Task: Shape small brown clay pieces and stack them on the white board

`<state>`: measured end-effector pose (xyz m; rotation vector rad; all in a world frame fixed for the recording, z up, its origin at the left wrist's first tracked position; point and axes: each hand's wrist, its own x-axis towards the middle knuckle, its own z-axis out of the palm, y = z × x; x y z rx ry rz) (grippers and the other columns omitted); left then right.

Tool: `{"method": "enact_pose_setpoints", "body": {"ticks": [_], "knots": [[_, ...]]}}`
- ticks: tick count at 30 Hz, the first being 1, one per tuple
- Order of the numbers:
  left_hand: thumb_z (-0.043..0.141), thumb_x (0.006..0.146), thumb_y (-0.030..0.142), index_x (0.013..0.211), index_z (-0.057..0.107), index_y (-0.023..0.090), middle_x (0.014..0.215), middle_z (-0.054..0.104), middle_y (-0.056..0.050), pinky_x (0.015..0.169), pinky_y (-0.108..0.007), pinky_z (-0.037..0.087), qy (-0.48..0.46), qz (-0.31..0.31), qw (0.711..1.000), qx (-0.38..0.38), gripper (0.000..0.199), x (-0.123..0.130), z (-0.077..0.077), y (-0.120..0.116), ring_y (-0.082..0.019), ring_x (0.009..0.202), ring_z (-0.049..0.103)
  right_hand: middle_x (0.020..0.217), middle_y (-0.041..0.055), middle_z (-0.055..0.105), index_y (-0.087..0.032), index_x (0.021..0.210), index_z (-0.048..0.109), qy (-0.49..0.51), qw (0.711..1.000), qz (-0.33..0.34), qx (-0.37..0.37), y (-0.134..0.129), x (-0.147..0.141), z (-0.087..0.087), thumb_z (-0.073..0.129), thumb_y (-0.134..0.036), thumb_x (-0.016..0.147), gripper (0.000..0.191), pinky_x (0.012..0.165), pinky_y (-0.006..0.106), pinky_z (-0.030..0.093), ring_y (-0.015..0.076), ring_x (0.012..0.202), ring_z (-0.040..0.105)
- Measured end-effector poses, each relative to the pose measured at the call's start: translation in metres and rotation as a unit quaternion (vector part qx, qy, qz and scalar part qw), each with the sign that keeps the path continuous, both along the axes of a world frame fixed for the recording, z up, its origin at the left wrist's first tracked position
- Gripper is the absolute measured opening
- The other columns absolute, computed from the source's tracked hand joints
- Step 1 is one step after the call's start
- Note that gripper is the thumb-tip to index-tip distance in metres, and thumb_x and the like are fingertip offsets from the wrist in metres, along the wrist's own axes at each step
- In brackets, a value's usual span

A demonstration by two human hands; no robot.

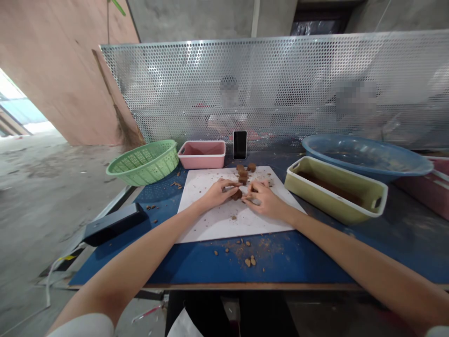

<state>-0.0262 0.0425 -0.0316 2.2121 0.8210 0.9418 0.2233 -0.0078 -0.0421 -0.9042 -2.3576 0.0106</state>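
Note:
A brown, clay-like lump [237, 194] sits low over the white board [206, 224], between my two hands. My left hand [221, 192] has its thumb and fingers closed on the lump's left side. On the other side my right hand [264, 200] is curled, its fingertips pinched together close to the lump. Whatever those fingertips hold is too small to make out. Just beyond the hands stand several more brown lumps [242, 177], some touching one another. Crumbs of the same brown colour are scattered over the board.
Behind the board are a green basket [147, 164], a pink bin [203, 162] and an upright phone [240, 145]. To the right stand an olive bin [326, 196] and a blue basin [365, 157]. Brown bits [249, 261] lie near the front edge. A perforated metal screen [196, 93] closes off the back.

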Motion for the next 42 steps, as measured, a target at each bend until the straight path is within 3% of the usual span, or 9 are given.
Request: {"method": "enact_pose_setpoints", "body": {"ticks": [4,13,17,37,42], "knots": [[0.068,0.097,0.047,0.131,0.075,0.02,0.13,0.078,-0.013,0.09,-0.036,0.059,-0.029,0.002,0.997,-0.078,0.044,-0.004,0.002,-0.002,-0.022,0.103,0.076,0.109,0.01,0.063,-0.026,0.111,0.08,-0.04,0.999,0.032,-0.006,-0.005,-0.004,0.007,0.057,-0.039,0.109,0.026,0.098,0.049,0.037,0.0271,0.106,0.06],[0.075,0.092,0.04,0.124,0.077,0.016,0.124,0.08,-0.013,0.096,-0.037,0.059,-0.01,-0.009,0.996,-0.085,0.04,-0.004,0.001,0.002,-0.025,0.109,0.076,0.106,0.0078,0.062,-0.03,0.12,0.079,-0.012,1.0,0.013,-0.021,-0.008,-0.009,0.006,0.054,-0.037,0.11,0.028,0.098,0.047,0.036,0.0257,0.107,0.058],[0.076,0.091,0.039,0.124,0.076,0.017,0.123,0.08,-0.014,0.098,-0.039,0.059,-0.017,-0.013,0.996,-0.088,0.04,-0.004,0.0,0.003,-0.025,0.11,0.076,0.106,0.0076,0.062,-0.029,0.111,0.081,-0.021,0.999,0.016,-0.021,-0.008,-0.01,0.005,0.055,-0.036,0.109,0.026,0.098,0.048,0.036,0.0255,0.105,0.057],[0.078,0.09,0.043,0.124,0.077,0.018,0.124,0.08,-0.014,0.099,-0.04,0.059,-0.031,-0.012,0.996,-0.087,0.042,-0.006,-0.004,0.004,-0.026,0.112,0.076,0.104,0.0079,0.066,-0.028,0.111,0.081,0.0,1.0,0.01,-0.023,-0.009,-0.014,0.006,0.054,-0.035,0.11,0.027,0.096,0.048,0.037,0.0259,0.104,0.061],[0.078,0.09,0.044,0.121,0.078,0.018,0.124,0.08,-0.013,0.098,-0.04,0.059,-0.037,-0.017,0.995,-0.088,0.041,-0.007,-0.007,0.006,-0.026,0.111,0.076,0.101,0.007,0.065,-0.025,0.1,0.08,0.006,0.999,0.016,-0.027,-0.009,-0.015,0.004,0.057,-0.032,0.108,0.025,0.095,0.048,0.036,0.0253,0.101,0.061]]}}
